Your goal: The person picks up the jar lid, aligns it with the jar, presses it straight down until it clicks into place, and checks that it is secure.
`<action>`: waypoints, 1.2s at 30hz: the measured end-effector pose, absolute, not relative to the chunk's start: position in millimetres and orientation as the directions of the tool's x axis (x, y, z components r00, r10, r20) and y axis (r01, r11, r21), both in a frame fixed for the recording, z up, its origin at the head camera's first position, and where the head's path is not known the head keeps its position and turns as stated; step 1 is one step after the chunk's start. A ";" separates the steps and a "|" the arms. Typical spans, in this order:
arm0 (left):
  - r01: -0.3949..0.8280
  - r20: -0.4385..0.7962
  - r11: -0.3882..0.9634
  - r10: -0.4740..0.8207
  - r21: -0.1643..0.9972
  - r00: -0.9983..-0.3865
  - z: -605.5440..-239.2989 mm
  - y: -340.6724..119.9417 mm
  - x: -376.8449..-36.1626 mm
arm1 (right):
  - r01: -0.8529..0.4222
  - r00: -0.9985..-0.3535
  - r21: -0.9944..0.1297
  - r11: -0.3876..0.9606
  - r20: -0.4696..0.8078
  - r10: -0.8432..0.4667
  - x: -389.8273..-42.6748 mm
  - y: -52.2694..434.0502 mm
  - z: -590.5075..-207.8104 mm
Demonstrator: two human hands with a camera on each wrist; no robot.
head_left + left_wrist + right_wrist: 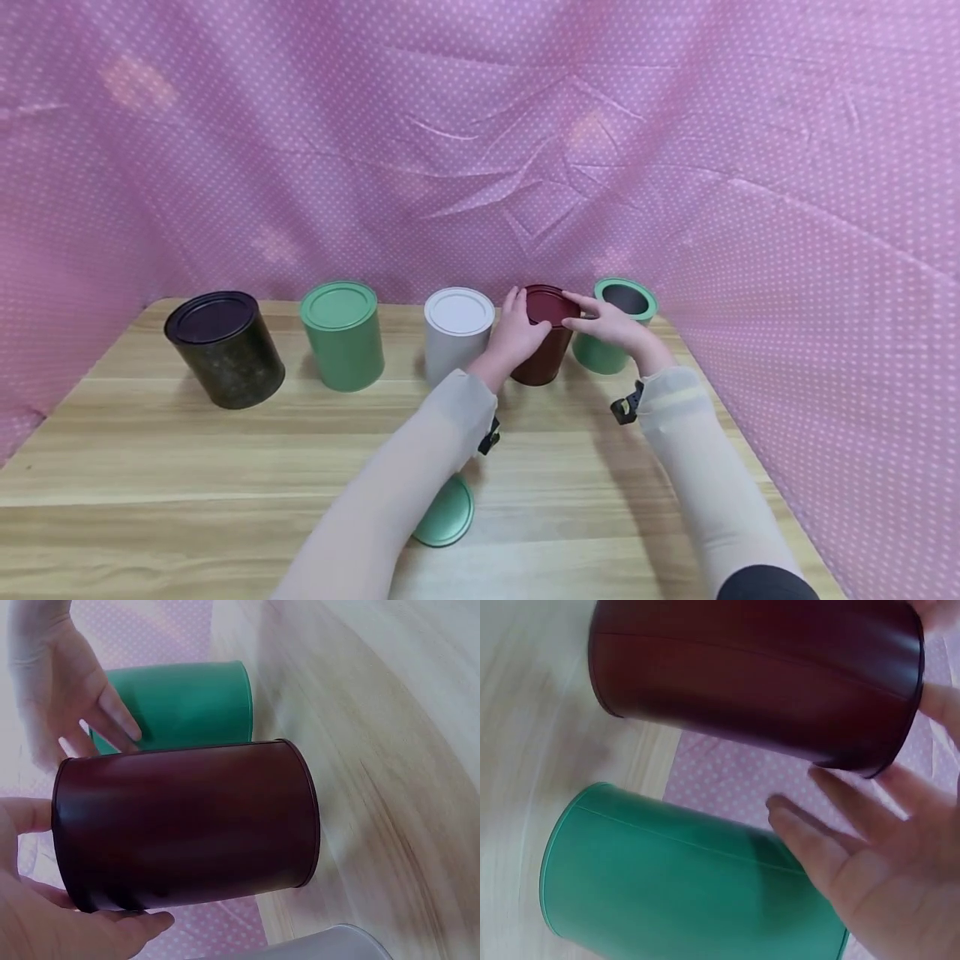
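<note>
A dark red canister (542,360) stands upright at the back right of the table, its matching lid (551,307) on top. My left hand (517,335) grips the left side of its upper rim, thumb at the front. From the right, my right hand (621,327) holds the opposite side of that rim between thumb and fingers. In the right wrist view, the fingers (855,802) pass between the dark red canister and the open green canister (667,877). The left wrist view shows the left fingers (139,930) curving under the canister's lidded end.
To the left stand a white canister (453,350), a lidded green canister (345,354) and a black canister (240,367). A loose green lid (450,515) lies near the front, partly behind my left forearm. Pink dotted cloth (480,150) hangs around the wooden table (187,483).
</note>
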State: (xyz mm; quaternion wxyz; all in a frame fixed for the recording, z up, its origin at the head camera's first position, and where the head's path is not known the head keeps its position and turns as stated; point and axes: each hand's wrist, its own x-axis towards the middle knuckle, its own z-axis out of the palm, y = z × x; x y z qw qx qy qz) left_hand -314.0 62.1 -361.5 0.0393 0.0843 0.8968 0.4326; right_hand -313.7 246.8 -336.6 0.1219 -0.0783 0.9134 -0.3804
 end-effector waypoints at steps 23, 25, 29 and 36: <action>0.376 0.098 0.462 0.520 0.803 -0.849 -373.3 0.6 -249.5 | -0.266 -0.963 -0.611 0.746 0.137 -0.232 -247.8 211.7 -351.4; 0.398 0.101 0.474 0.537 0.785 -0.838 -375.6 -10.8 -240.8 | -0.293 -0.956 -0.600 0.744 0.169 -0.240 -240.5 205.9 -354.7; 0.432 0.103 0.505 0.555 0.748 -0.826 -381.7 -38.0 -226.7 | -0.342 -0.940 -0.571 0.746 0.219 -0.263 -225.9 192.6 -363.7; 0.449 0.058 0.599 0.557 0.663 -0.829 -394.6 -94.0 -213.4 | -0.361 -0.930 -0.577 0.733 0.159 -0.333 -197.7 167.7 -380.2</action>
